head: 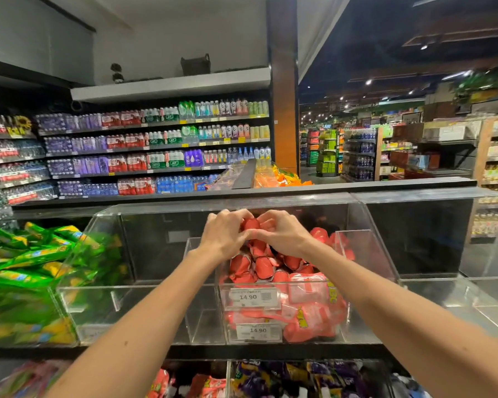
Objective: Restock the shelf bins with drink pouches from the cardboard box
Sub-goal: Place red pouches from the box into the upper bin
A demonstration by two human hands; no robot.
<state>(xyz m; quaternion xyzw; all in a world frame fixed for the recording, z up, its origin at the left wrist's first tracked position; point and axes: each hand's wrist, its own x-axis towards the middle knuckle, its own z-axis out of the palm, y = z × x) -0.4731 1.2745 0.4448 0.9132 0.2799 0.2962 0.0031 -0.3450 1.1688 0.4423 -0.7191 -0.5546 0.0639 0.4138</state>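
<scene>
- The pouch [251,224] you grip is plain red.
- Your clear bin [371,254] holds red pouches [242,268], some with yellow print.
- The price tags [253,297] are white with dark digits.
- The left-hand packs [26,268] are green and yellow.
- The packs below [270,374] are purple with yellow.

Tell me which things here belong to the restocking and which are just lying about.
Job: left hand and right hand, both gripping small red drink pouches; clear acrylic shelf bin; red pouch pile inside it.
Just there: green packets in the left bin; purple packets on the lower shelf; bottled water packs on far shelves.
</scene>
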